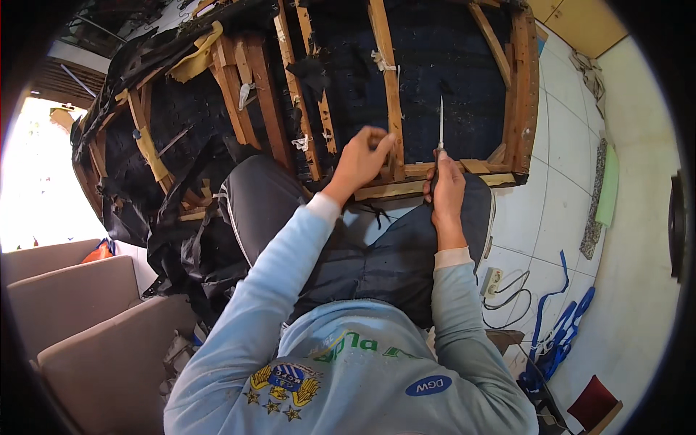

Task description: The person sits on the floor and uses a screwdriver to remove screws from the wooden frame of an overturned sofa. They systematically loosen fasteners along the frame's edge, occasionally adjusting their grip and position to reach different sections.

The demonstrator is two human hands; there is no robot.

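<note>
My right hand (446, 190) is closed round the dark handle of a slim pointed tool (441, 125). Its thin metal shaft points away from me, over dark fabric inside a wooden furniture frame (525, 101). Whether it is an awl, a screwdriver or a narrow knife I cannot tell. My left hand (360, 161) is beside an upright wooden slat (390, 87), near the frame's front rail (391, 190). Its fingers are curled in toward the thumb, and anything between them is hidden. White scraps (380, 61) cling to the slats.
Torn black cloth (196, 250) hangs off the frame's left side. Beige cushions (109, 355) stand at lower left. On the tiled floor to the right lie a power socket (492, 281) with a cord, blue straps (569, 326) and a green roll (607, 185) by the wall.
</note>
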